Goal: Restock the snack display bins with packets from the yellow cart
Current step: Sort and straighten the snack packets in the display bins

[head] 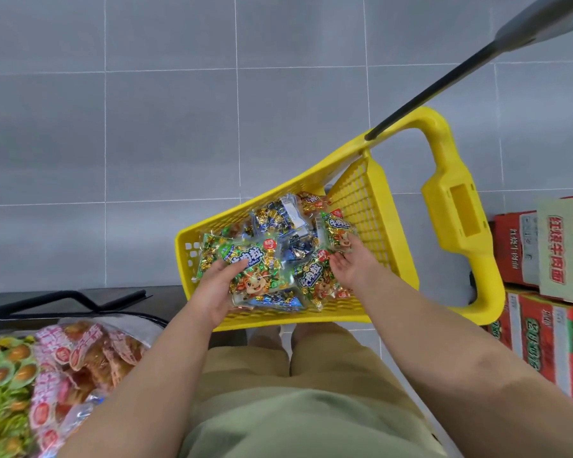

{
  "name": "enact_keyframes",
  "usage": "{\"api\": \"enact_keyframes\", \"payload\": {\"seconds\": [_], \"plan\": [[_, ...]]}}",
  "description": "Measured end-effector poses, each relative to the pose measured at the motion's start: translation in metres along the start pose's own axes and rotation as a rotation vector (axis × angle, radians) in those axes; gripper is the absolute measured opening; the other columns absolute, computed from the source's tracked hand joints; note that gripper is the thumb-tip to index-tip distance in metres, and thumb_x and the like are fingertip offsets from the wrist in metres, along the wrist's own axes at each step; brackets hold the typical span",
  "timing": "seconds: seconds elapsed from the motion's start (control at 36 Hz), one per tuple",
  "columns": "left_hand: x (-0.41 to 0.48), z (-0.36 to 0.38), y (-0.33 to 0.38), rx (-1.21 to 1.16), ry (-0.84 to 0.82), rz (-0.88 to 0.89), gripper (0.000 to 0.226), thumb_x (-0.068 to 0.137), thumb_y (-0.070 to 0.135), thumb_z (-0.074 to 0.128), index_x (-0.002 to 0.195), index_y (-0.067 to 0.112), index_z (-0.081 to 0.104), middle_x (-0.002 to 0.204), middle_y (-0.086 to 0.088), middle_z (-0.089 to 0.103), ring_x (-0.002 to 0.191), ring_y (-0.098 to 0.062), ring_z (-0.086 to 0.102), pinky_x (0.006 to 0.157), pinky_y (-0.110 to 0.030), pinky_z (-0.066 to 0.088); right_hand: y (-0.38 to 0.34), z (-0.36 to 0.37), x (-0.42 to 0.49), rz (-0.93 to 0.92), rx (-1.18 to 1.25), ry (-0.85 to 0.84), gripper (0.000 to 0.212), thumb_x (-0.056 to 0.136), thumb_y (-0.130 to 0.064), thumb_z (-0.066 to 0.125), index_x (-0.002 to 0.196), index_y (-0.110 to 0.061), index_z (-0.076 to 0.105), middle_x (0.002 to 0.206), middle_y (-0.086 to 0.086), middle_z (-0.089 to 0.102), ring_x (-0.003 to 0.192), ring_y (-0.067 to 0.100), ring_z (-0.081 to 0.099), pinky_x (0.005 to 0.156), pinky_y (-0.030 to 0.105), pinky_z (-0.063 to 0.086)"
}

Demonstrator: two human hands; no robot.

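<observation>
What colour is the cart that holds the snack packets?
The cart is bright yellow all over; the head view shows it best.

stacked red cartons (514, 256), grey tiled floor (113, 127)
</observation>
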State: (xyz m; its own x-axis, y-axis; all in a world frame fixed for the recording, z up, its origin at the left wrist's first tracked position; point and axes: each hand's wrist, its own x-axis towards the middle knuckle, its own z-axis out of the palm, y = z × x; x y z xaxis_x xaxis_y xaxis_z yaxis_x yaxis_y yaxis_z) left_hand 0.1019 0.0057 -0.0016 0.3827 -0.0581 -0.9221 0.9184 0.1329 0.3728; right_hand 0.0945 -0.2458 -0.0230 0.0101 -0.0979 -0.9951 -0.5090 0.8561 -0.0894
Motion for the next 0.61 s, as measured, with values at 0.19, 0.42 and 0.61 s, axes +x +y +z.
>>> {"api": "enact_keyframes", "payload": {"seconds": [0.19, 0.42, 0.61], "plan": [[0.006, -0.004, -0.001, 0.033, 0.122, -0.045, 0.081, 0.081, 0.021, 0.074, 0.149, 0.015, 0.028, 0.142, -0.012, 0.05, 0.122, -0.034, 0.054, 0.097, -0.057, 0.046, -0.004, 0.012, -0.007, 0.053, 0.152, -0.007, 0.017, 0.082, -0.016, 0.069, 0.093, -0.004, 0.064, 0.087, 0.008, 0.068, 0.074, 0.015, 0.066, 0.054, 0.021, 0.056], [0.003, 0.009, 0.008, -0.055, 0.058, -0.003, 0.075, 0.088, 0.034, 0.067, 0.149, 0.015, 0.028, 0.148, -0.009, 0.044, 0.125, -0.022, 0.054, 0.108, -0.043, 0.038, 0.026, 0.002, -0.045, -0.122, -0.247, -0.382, 0.05, 0.079, -0.008, 0.071, 0.124, -0.006, 0.05, 0.099, 0.008, 0.069, 0.085, 0.018, 0.068, 0.064, 0.024, 0.055], [-0.013, 0.014, 0.01, -0.002, -0.057, -0.003, 0.113, 0.058, 0.085, 0.038, 0.153, 0.032, 0.008, 0.16, -0.002, 0.015, 0.146, -0.022, 0.02, 0.117, -0.055, 0.018, 0.073, 0.016, -0.053, -0.193, -0.532, -0.432, 0.083, 0.078, -0.015, 0.075, 0.142, -0.018, 0.024, 0.11, 0.015, 0.066, 0.092, 0.022, 0.068, 0.073, 0.027, 0.055]]}}
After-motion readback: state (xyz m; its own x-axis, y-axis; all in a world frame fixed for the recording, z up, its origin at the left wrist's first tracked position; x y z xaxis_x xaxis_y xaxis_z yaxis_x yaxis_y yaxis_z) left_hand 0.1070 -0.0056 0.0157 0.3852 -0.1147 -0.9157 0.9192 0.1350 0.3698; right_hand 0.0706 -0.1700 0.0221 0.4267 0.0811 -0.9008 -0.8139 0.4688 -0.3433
